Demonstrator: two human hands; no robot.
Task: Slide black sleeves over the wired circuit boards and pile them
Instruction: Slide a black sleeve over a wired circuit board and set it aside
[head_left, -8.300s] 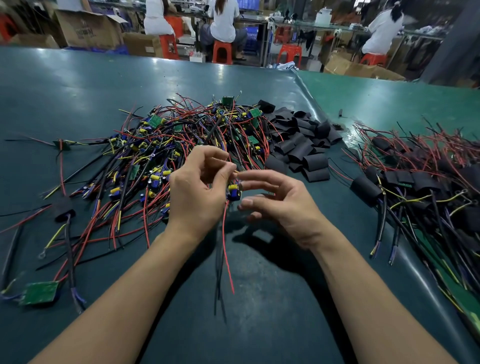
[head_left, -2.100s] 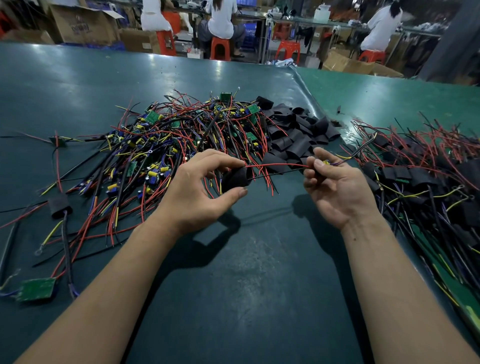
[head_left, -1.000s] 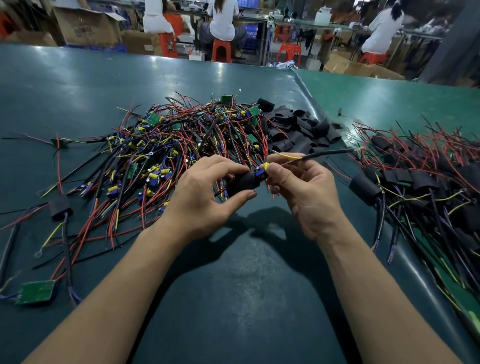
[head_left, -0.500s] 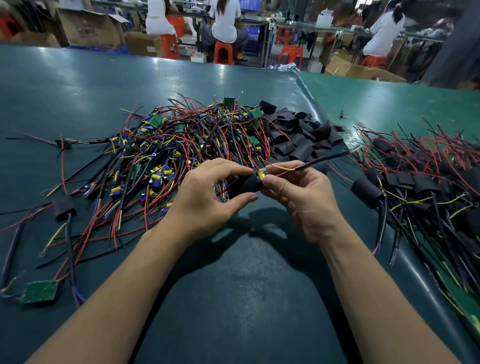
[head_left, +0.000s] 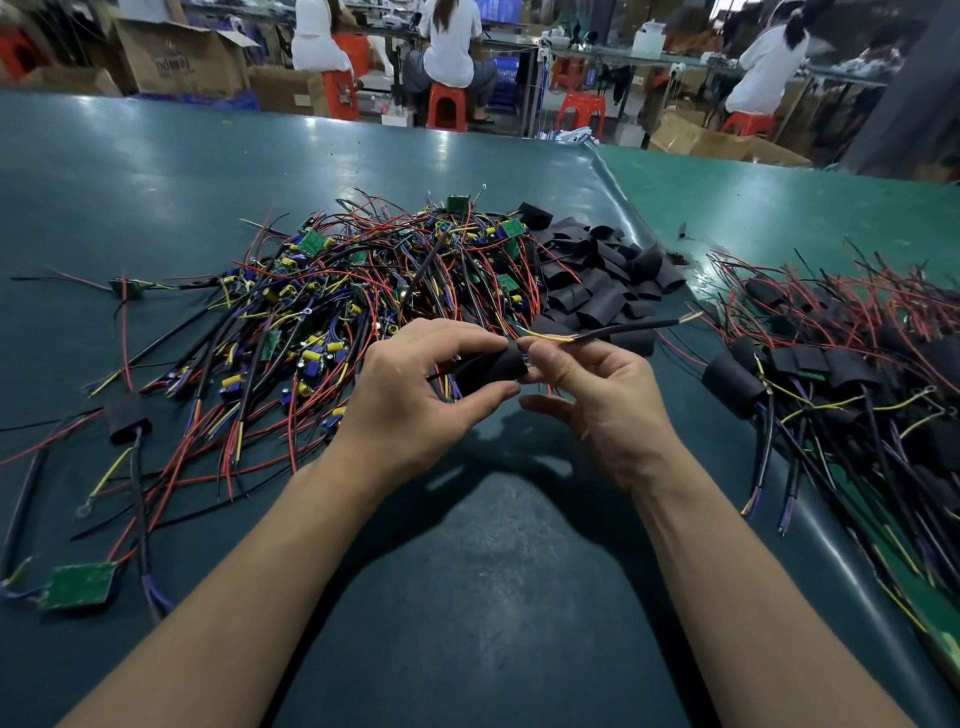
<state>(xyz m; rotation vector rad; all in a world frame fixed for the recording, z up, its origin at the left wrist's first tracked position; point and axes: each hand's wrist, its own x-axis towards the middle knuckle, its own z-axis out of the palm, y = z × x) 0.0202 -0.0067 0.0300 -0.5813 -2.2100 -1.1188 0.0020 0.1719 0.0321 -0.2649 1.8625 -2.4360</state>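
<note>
Above the dark green desk (head_left: 493, 597), the left hand (head_left: 415, 400) pinched a black tubular sleeve (head_left: 491, 370) between thumb and curled fingers. Just right of the sleeve, the right hand (head_left: 602, 400) pinched a black-sheathed, yellow-cored wire (head_left: 613, 332) at the sleeve's mouth, lower fingers loosely spread.

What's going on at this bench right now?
A person is sleeving wired circuit boards. The left hand grips a black sleeve between thumb and fingers, while the right hand pinches the wires coming out of its right end. Unsleeved boards lie in a tangle behind the left hand, loose empty sleeves beside them, and finished pieces are piled at right on the green table.
</note>
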